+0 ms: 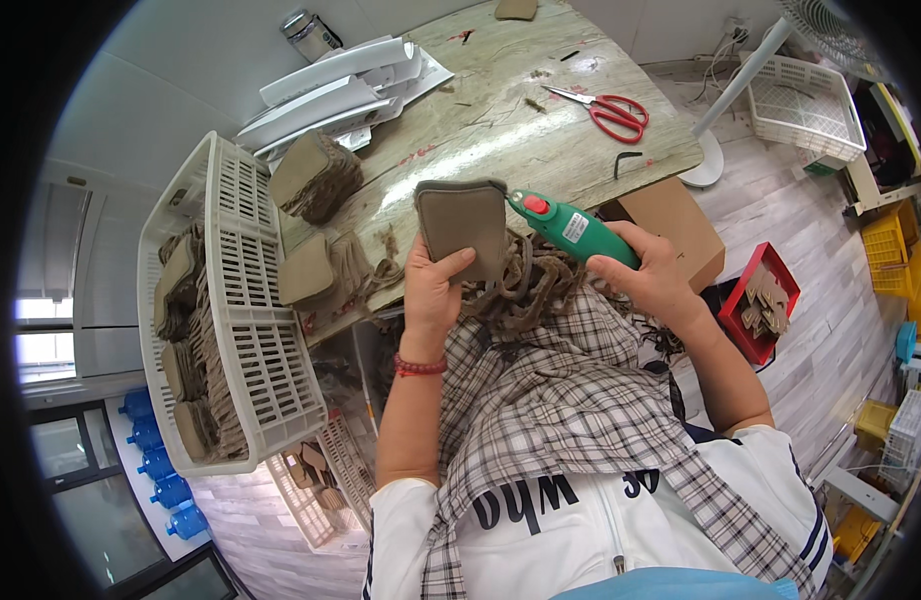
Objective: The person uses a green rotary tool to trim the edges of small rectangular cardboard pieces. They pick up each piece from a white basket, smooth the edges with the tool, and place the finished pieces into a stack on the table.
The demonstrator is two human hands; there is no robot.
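Note:
My left hand (436,290) grips the lower left part of a flat brown pad (463,222) with rounded corners and a raised edge, its thumb lying across the face. In my right hand (651,272) is a green handheld electric cutter (573,230) with a red button. The cutter's tip meets or nearly meets the pad's upper right corner; the exact contact is too small to tell. Below them, a tangle of brown trimmed strips (531,285) lies on my checked apron (541,385).
Left of me stands a white slatted crate (271,320) of pads. On the table (501,110) are a pad stack (319,175), loose pads (308,270), white papers (336,95) and red-handled scissors (616,115). To the right sit a cardboard box (678,225) and a red tray (789,290).

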